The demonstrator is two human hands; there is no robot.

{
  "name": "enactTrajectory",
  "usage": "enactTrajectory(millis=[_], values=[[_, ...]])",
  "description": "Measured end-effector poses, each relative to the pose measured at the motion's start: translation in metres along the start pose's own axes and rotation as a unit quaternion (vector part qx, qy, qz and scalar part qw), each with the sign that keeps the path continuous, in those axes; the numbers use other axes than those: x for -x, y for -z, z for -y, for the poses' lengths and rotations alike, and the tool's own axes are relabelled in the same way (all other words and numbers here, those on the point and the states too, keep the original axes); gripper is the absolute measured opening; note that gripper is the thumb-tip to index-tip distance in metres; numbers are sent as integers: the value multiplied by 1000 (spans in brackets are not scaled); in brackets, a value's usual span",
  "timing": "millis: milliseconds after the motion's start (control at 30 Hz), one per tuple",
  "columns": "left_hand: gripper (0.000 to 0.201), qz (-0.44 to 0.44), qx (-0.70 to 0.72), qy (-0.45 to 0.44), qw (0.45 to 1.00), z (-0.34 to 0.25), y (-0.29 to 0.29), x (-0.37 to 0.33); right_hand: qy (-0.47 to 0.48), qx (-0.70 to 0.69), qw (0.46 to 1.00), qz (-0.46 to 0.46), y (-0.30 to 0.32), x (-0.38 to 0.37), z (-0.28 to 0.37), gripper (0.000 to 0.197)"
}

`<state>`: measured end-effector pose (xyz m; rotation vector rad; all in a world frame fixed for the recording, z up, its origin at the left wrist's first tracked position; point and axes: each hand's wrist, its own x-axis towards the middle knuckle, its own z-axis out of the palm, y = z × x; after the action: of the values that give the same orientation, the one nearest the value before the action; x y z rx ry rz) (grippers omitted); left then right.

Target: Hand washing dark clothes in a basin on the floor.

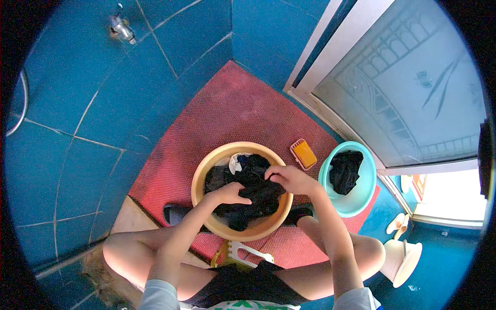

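Observation:
A yellow-orange basin point(200, 156) stands between my legs with a bunched black garment point(253, 186) inside it. My right hand point(294, 181) pinches the garment's upper right part between thumb and fingers, near the basin's right rim. On its left side, my left hand point(227, 195) grips the cloth, thumb showing on top and fingertips partly hidden in the folds. A small white piece point(235, 163) shows among the dark cloth near the far rim. Some liquid seems to lie under the cloth.
A turquoise basin point(368, 194) at the right holds another black garment point(345, 171). Between the basins, farther back, is an orange soap bar point(304, 154) in a pink dish. Red mat point(227, 103) covers the floor. A tap point(122, 29) juts from the blue wall; a glass door point(403, 88) stands right.

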<state>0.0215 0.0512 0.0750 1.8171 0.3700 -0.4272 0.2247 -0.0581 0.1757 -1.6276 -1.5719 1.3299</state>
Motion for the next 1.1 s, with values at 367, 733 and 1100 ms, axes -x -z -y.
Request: enactTrajectory(millis=[367,733,1100], values=[[53,55,76,129,987,-42,14,20,-66,-59,987,-137,-6,-12,-87,20],[44,27,186,222,957,-16,-6,4,-170,-3,916,-363,-16,-17,-180,27],[38,47,227,236,944,-30,-13,20,-292,297,813,-407,-9,-10,-229,64]])
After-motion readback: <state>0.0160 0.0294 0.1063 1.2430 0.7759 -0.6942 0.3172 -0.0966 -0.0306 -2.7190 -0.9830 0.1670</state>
